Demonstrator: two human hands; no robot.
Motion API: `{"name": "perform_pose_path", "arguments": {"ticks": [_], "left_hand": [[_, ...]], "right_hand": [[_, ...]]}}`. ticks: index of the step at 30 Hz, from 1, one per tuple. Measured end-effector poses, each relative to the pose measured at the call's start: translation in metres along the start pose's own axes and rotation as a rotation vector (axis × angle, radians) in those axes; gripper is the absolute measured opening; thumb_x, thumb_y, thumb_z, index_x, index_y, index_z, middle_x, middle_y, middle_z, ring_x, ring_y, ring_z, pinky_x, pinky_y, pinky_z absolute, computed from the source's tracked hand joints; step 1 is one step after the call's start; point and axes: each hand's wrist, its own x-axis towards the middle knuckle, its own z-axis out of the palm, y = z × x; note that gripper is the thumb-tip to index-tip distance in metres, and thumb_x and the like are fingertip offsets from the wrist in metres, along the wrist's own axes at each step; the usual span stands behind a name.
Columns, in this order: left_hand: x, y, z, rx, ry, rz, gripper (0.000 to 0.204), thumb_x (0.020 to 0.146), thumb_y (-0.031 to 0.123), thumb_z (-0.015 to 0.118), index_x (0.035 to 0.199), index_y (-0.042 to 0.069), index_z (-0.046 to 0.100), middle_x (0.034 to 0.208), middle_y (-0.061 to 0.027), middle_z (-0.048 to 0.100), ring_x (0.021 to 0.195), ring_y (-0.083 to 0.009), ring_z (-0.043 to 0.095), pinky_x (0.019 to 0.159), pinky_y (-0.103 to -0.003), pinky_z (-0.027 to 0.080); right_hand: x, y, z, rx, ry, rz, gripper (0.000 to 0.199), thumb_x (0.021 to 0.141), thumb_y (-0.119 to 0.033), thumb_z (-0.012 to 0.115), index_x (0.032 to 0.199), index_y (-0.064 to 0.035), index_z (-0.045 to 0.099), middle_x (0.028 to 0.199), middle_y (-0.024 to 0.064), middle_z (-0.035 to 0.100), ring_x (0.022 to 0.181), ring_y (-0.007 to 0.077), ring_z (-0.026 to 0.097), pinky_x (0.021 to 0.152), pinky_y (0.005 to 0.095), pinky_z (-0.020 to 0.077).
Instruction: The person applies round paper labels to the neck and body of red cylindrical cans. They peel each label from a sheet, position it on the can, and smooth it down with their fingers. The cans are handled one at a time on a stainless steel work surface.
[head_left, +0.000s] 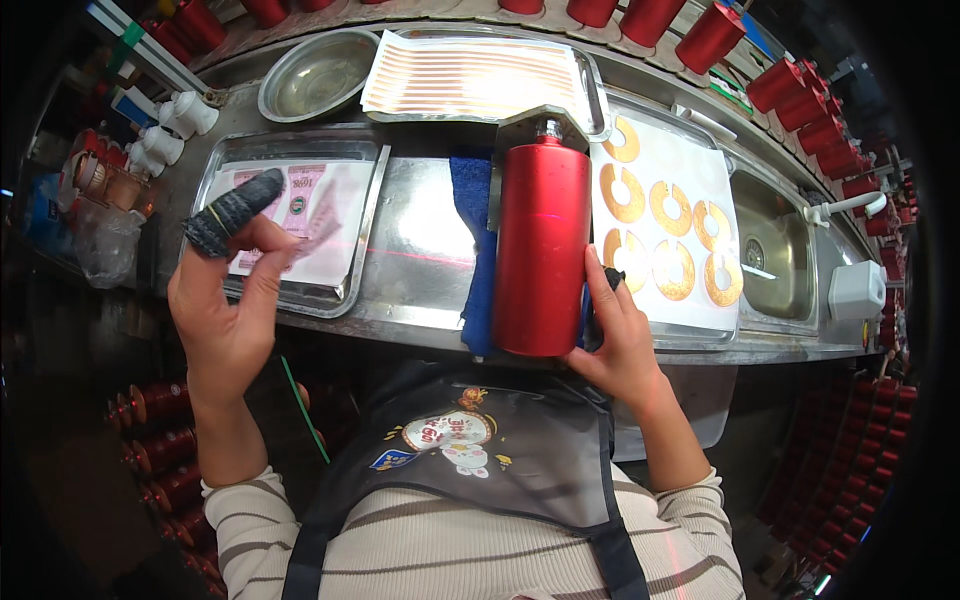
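A glossy red bottle with a metal neck lies in front of me, its neck pointing away. My right hand grips it at the lower right, thumb by the base. Dark tape covers one of its fingers. Over the left tray, my left hand pinches a thin, translucent pink decal, partly blurred. A black wrap with a rubber band covers its raised index finger. Under that hand, a metal tray holds a white sheet of pink printed decals. Blue cloth lies along the bottle's left side.
At the back stand a metal bowl and a tray with a gold-striped sheet. Right of the bottle lies a sheet of gold ring decals, then a sink with a white faucet. Red bottles line the far edge.
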Motion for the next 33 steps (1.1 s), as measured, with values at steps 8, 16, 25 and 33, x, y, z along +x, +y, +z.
{"name": "perform_pose_path", "arguments": {"ticks": [8,16,25,33], "left_hand": [[0.024,0.074,0.034,-0.571,-0.076,0.101,0.05,0.083,-0.009,0.074,0.129,-0.006,0.056,0.091,-0.0118,0.064,0.08,-0.0197,0.065,0.074,-0.034,0.058],[0.085,0.06,0.112,-0.681,-0.423,-0.186,0.043,0.089,-0.005,0.066,0.129,-0.001,0.053,0.097,-0.0067,0.063,0.089,-0.0161,0.067,0.082,-0.029,0.056],[0.096,0.031,0.151,-0.52,-0.49,-0.209,0.039,0.088,-0.001,0.067,0.126,0.002,0.059,0.098,-0.0015,0.063,0.091,-0.0085,0.062,0.084,-0.025,0.051],[0.093,0.033,0.161,-0.488,-0.439,-0.205,0.043,0.088,-0.003,0.065,0.131,0.001,0.058,0.092,-0.0025,0.065,0.088,-0.01,0.063,0.081,-0.026,0.052]], "right_hand": [[0.001,0.01,-0.003,0.124,-0.057,0.005,0.105,0.068,-0.016,0.083,0.159,-0.0116,0.033,0.086,0.0124,0.052,0.068,0.0274,0.053,0.062,0.0356,0.0458],[0.001,0.014,-0.019,0.578,0.247,0.172,0.06,0.082,-0.021,0.079,0.134,0.0006,0.058,0.117,0.0085,0.063,0.055,-0.0001,0.04,0.051,0.017,0.0335],[0.029,-0.024,0.001,0.622,0.086,0.327,0.093,0.081,-0.026,0.082,0.153,-0.0004,0.029,0.136,0.0187,0.048,0.115,0.0235,0.057,0.086,0.0322,0.0524],[0.03,-0.029,0.006,0.677,0.077,0.359,0.098,0.08,-0.024,0.082,0.156,-0.0025,0.024,0.138,0.0195,0.048,0.097,0.0165,0.059,0.076,0.0278,0.0514]]}}
